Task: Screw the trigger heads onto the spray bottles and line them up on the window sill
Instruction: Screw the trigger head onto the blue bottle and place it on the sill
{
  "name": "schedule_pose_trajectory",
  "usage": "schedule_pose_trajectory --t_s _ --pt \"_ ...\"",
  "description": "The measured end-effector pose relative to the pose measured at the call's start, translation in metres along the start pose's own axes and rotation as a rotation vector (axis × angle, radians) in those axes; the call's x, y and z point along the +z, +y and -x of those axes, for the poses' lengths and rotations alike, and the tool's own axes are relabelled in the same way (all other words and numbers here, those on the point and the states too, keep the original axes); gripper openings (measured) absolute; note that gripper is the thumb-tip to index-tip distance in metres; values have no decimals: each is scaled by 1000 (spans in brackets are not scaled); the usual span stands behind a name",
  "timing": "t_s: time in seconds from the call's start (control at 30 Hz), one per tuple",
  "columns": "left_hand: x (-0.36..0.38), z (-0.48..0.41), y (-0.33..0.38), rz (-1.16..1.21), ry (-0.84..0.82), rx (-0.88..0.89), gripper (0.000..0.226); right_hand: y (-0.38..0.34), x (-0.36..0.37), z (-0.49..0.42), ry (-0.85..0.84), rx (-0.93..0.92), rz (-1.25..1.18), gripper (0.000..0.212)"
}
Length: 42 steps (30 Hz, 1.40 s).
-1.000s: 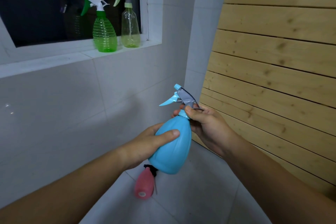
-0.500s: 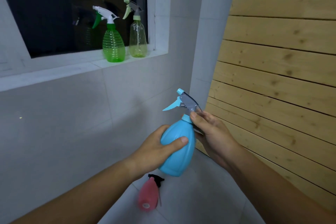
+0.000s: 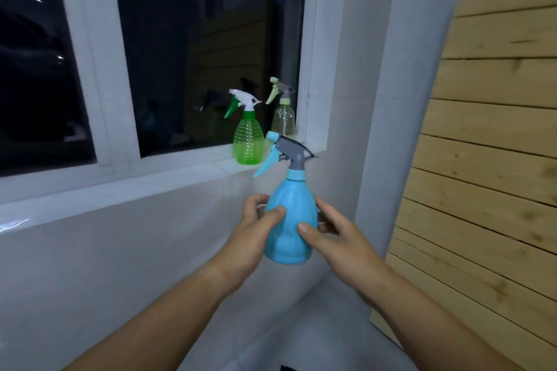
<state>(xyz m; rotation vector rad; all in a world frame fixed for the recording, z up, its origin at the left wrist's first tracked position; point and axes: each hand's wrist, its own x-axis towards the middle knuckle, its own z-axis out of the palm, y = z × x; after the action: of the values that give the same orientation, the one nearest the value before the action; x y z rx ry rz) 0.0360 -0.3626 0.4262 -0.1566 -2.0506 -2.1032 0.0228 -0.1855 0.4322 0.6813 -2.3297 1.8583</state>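
I hold a blue spray bottle upright in both hands, just below the window sill. Its grey and blue trigger head sits on the neck, nozzle pointing left. My left hand wraps the bottle's left side and my right hand grips its right side. On the sill's right end stand a green ribbed bottle with a white and green trigger, and a pale clear bottle with a grey and light green trigger.
A dark window with a white frame rises behind the sill. A white tiled wall lies below it. A wooden slat panel fills the right side. A small dark object shows at the bottom edge.
The view has tilted up and the blue bottle has risen toward the sill. My right hand has left the trigger head and now grips the bottle's body. The pink bottle has left the view.
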Motion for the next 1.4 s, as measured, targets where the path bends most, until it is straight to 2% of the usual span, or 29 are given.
schedule_pose_trajectory --t_s 0.2,0.3,0.53,0.73,0.97,1.4 --pt "-69 -47 50 -128 103 81 19 -37 50 -87 -77 -22 -49 60" --pt "-99 -66 61 -190 165 66 33 -46 77 -122 -87 12 -92 64" --pt "-149 -100 65 -248 239 53 40 -45 123 -180 -55 -30 -126 57" --pt "-164 -119 60 -259 272 48 43 -40 143 -201 -35 -27 -93 41" --pt "-166 -133 52 -264 338 51 44 -37 153 -215 12 -26 -57 44" --pt "-161 -144 49 -342 346 69 43 -30 153 -223 38 -1 -96 50"
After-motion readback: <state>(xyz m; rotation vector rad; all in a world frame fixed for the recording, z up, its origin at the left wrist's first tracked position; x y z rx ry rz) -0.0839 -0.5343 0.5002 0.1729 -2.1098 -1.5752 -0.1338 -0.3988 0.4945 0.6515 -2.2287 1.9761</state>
